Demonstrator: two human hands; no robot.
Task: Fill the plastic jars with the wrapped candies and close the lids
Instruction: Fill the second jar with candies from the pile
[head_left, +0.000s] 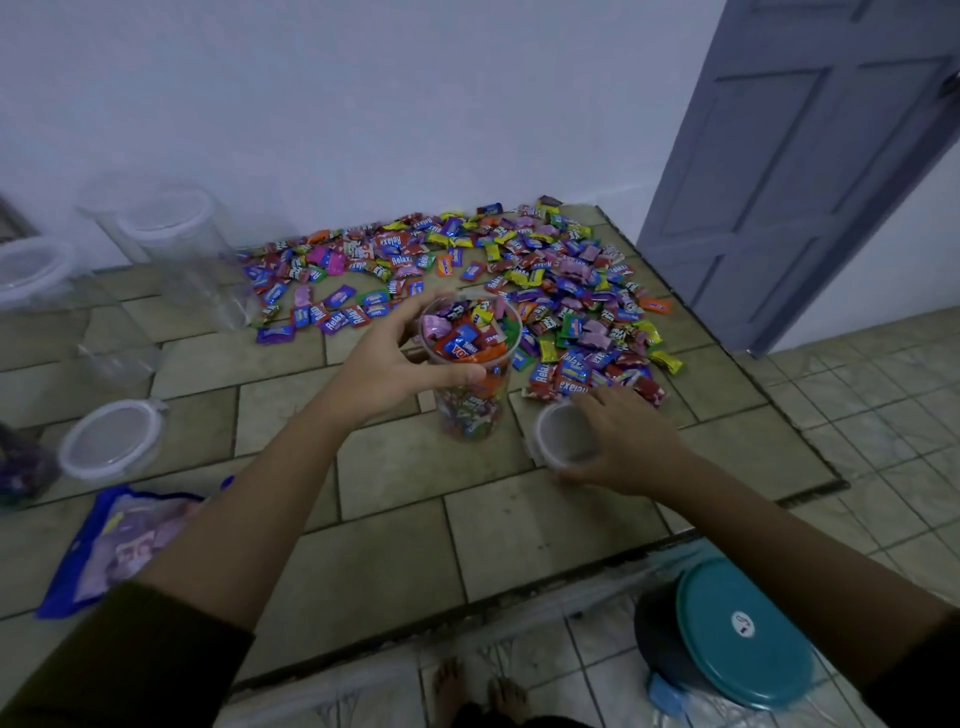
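A clear plastic jar (470, 410) stands upright in the middle of the tiled counter, filled to the rim with wrapped candies and without a lid. My left hand (395, 364) grips its upper wall, thumb along the near rim. To its right a white-rimmed lid (563, 434) lies flat on the counter, and my right hand (618, 441) holds it by its right edge. A broad heap of loose wrapped candies (519, 270) covers the counter behind and to the right of the jar.
Empty lidded jars (176, 244) stand at the back left; another jar (111, 441) is at the left. A blue candy bag (119, 540) lies at the near left. A teal-lidded container (737, 634) sits below the counter edge. A grey door (800, 171) is at right.
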